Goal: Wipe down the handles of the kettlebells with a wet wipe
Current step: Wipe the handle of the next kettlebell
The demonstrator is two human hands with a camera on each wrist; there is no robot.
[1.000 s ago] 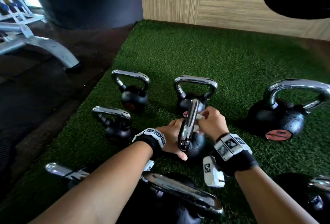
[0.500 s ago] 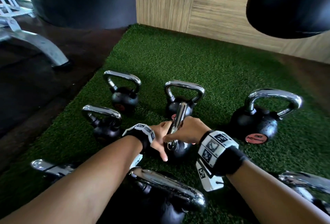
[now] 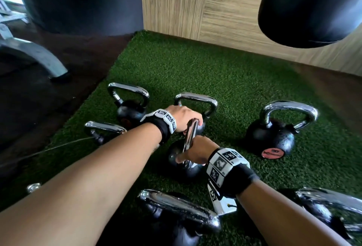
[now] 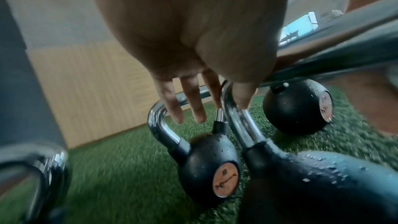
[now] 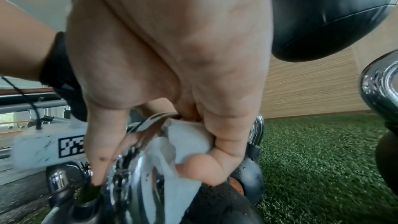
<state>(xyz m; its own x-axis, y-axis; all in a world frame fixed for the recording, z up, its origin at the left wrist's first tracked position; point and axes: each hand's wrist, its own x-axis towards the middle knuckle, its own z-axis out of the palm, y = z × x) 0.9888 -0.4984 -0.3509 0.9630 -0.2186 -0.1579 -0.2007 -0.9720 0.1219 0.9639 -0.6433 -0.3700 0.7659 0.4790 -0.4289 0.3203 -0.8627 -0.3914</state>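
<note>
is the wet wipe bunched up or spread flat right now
Bunched up: the right hand pinches the wet wipe in a crumpled wad against the chrome handle.

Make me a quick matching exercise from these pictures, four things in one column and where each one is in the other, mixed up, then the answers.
1. wet wipe
2. left hand
3. punching bag
4. big kettlebell

A. hanging at upper right
B. standing alone on the turf, right of the hands
C. pressed on the handle by the right hand
D. at the far end of that handle

1-C, 2-D, 3-A, 4-B
</note>
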